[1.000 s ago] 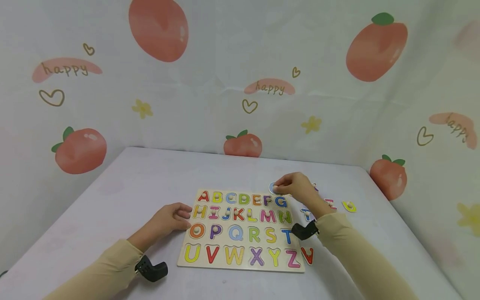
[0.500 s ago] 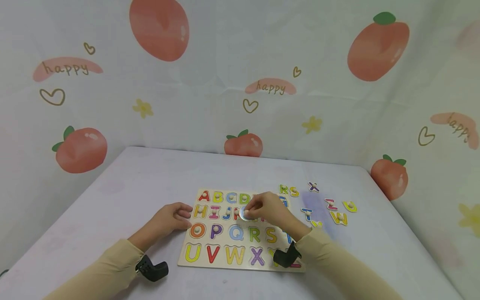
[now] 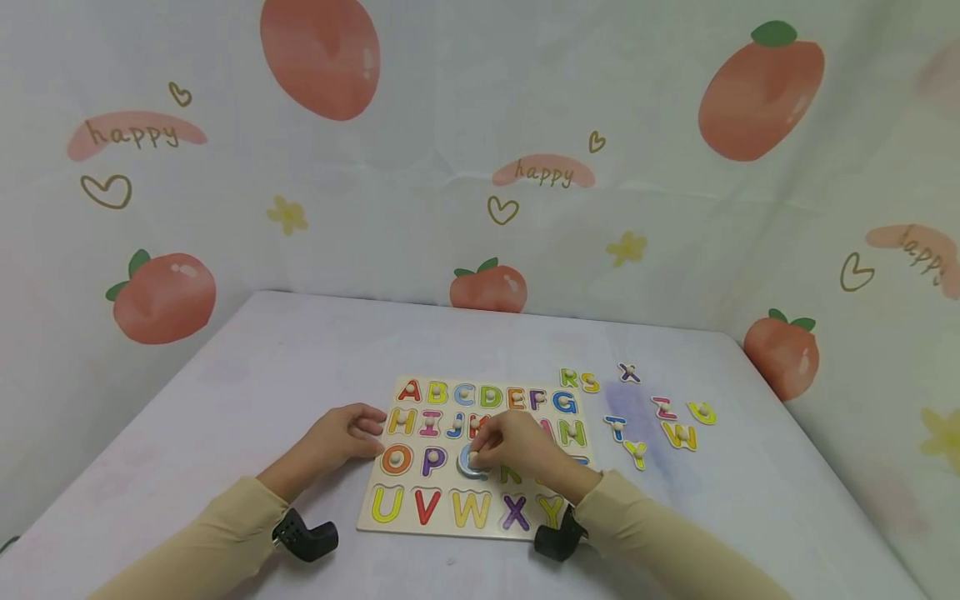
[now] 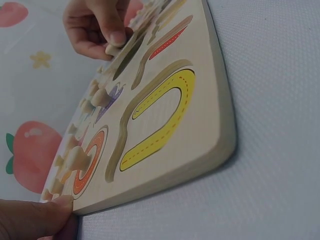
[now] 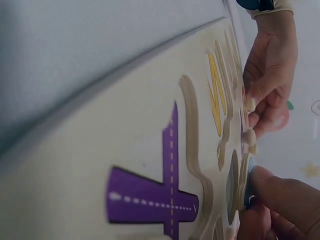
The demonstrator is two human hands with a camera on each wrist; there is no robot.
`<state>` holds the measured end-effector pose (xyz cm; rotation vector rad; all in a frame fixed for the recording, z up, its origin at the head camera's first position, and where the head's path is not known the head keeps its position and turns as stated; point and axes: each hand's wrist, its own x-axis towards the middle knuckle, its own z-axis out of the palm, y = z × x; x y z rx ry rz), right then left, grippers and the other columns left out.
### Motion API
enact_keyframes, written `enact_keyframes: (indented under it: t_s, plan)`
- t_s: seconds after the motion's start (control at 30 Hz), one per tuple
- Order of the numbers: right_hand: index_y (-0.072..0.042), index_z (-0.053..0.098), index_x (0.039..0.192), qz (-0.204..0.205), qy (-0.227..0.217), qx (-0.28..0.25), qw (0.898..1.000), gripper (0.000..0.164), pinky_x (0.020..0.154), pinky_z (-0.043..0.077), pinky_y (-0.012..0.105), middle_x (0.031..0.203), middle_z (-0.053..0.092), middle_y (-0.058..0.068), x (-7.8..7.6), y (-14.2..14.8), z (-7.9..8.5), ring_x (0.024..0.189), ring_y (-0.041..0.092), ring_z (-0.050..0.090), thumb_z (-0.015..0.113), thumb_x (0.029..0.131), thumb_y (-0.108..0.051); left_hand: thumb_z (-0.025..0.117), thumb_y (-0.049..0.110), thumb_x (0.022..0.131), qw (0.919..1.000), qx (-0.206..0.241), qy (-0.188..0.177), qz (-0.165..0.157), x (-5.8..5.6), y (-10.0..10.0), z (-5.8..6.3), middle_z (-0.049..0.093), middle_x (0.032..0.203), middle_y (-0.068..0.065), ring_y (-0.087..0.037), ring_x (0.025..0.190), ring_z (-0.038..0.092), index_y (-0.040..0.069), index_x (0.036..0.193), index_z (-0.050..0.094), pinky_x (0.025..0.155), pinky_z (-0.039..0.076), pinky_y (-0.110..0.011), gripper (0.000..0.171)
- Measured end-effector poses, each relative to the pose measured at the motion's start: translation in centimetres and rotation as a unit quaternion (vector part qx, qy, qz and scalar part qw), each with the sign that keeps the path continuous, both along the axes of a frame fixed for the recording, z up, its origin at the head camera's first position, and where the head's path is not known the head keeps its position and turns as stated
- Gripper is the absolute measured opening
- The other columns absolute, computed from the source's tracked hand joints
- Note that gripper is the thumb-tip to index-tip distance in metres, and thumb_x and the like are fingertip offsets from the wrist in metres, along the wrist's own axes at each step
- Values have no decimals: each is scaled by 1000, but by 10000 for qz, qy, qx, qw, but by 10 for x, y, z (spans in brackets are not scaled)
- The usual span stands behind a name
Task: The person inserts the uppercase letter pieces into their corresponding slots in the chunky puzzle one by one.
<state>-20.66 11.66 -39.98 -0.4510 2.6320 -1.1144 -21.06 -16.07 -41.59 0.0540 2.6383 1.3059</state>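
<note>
A wooden alphabet puzzle board (image 3: 408, 527) lies on the table with knobbed letter pieces in its upper rows. My right hand (image 3: 525, 446) pinches the blue letter Q puzzle piece (image 3: 465, 463) by its knob, over the Q recess in the third row. In the right wrist view the Q piece (image 5: 245, 180) stands slightly off the board, close to its recess (image 5: 231, 187). My left hand (image 3: 341, 433) touches the board's left edge beside the H and O, its thumb (image 4: 57, 205) at the rim near the orange O piece (image 4: 87, 165).
Right of the board lie several loose letters, among them R (image 3: 568, 378), S (image 3: 590, 382), X (image 3: 628, 373), T (image 3: 616, 428), Y (image 3: 635, 454), Z (image 3: 663, 407), W (image 3: 680, 436) and U (image 3: 702, 412). A patterned cloth (image 3: 405, 167) hangs behind the table.
My right hand has brought the Q piece from beyond the board's top right edge, leftward and nearer, to the third row. The left hand has stayed at the board's left edge.
</note>
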Motion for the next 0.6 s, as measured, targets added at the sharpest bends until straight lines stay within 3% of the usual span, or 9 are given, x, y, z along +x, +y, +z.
enact_keyframes:
  t_s: [0.6]
  plan:
    - [-18,69,75,-79,-169,244,9995,12,62,41,22,66,63,-7,2,-4,-4,66,8,54,81,77,-20,77,10,79,10000,8,-75,36,0,1,1,64,99,-8,-15,84,60,-2,122,59,79,52,-30,49]
